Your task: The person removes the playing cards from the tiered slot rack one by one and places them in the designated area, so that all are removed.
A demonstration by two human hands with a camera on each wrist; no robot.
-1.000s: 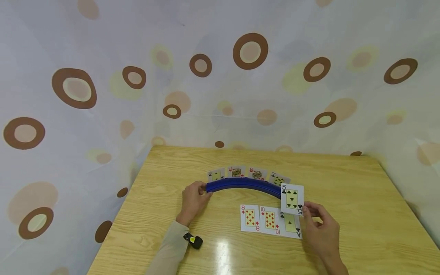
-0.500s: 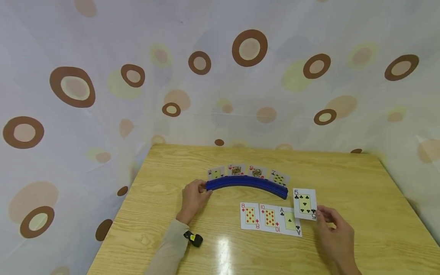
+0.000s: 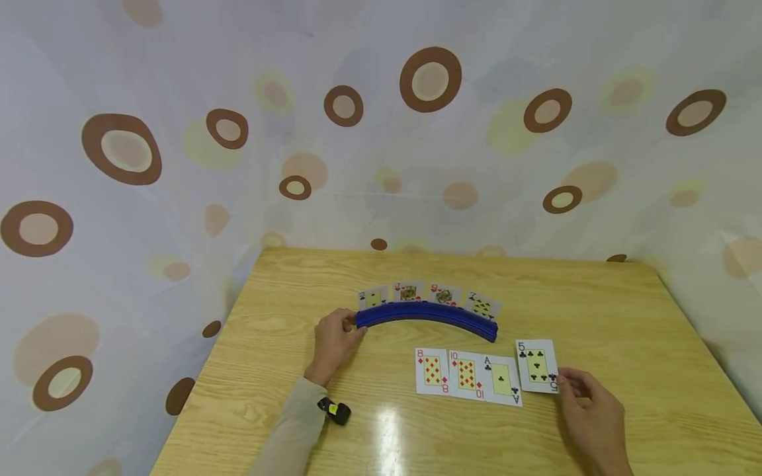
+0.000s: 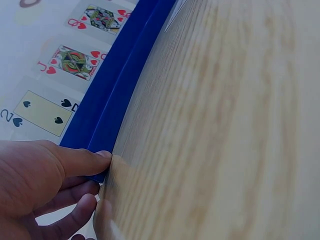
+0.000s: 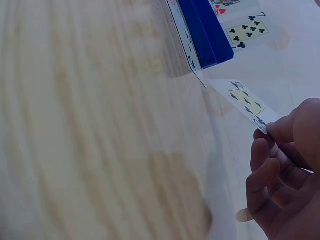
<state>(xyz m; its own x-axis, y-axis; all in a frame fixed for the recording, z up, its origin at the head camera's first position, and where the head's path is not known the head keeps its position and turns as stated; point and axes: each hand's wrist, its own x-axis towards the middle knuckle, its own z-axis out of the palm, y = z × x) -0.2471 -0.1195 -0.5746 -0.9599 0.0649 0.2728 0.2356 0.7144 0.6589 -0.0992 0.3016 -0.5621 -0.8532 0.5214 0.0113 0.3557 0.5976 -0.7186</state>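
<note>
My left hand [image 3: 333, 344] pinches the left end of a curved blue card holder [image 3: 425, 311]; in the left wrist view the thumb lies on its front face. Standing in the holder are a two of spades [image 4: 42, 114], a jack of hearts [image 4: 75, 62], a queen of hearts [image 4: 102, 19] and a seven of clubs [image 5: 247, 31]. My right hand [image 3: 595, 413] pinches a five of clubs [image 3: 538, 365] by its lower right corner, between thumb and fingers. The card is close over the table, just right of the ace of clubs [image 3: 502, 380].
Face up in a row before the holder lie an eight of diamonds [image 3: 432, 371], a ten of diamonds [image 3: 467, 375] and that ace. All rest on a wooden table [image 3: 625, 317]. A spotted cloth [image 3: 381, 132] hangs behind it and at the sides.
My right hand has carried the five of clubs right and nearer to me, from over the ace to beside it, uncovering the ace and the holder's right end. The left hand keeps its hold.
</note>
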